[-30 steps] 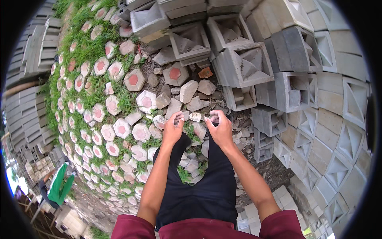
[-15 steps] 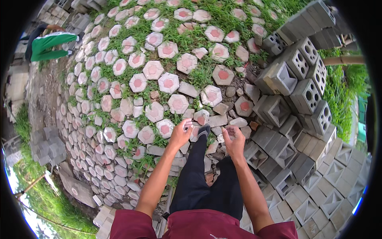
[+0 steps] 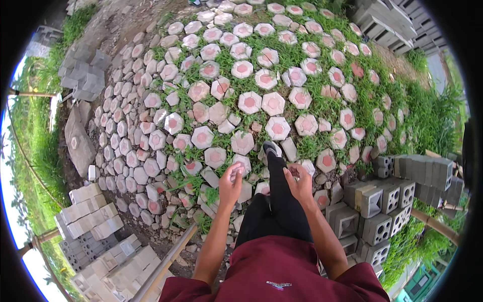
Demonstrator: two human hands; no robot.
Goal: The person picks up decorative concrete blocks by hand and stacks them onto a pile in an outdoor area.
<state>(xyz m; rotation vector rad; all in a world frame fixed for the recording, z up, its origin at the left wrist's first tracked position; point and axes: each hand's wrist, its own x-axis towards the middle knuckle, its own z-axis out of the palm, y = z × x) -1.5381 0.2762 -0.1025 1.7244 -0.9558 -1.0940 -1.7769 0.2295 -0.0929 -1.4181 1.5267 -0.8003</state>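
Observation:
My left hand (image 3: 231,182) hovers in front of my body with its fingers loosely curled and apart, and nothing shows in it. To the right, my right hand (image 3: 300,182) is held at about the same height, its thumb apart from the bent fingers, also bare. Neither hand touches a block. Below them lie hexagonal concrete pavers (image 3: 277,128) with reddish round centres, spread over grass and rubble. One foot in a dark shoe (image 3: 272,148) is stretched forward among the pavers.
Hollow concrete blocks (image 3: 376,227) are stacked at the right, and more blocks (image 3: 93,214) at the lower left. A wooden pole (image 3: 171,254) slants beside my left arm. Grey blocks (image 3: 84,75) stand at the far left. The footing is uneven, with loose stones and grass.
My view has turned and moved forward over the pavers; the right-hand block stack now sits lower. The person in green trousers has left most of the view. Both hands stay raised.

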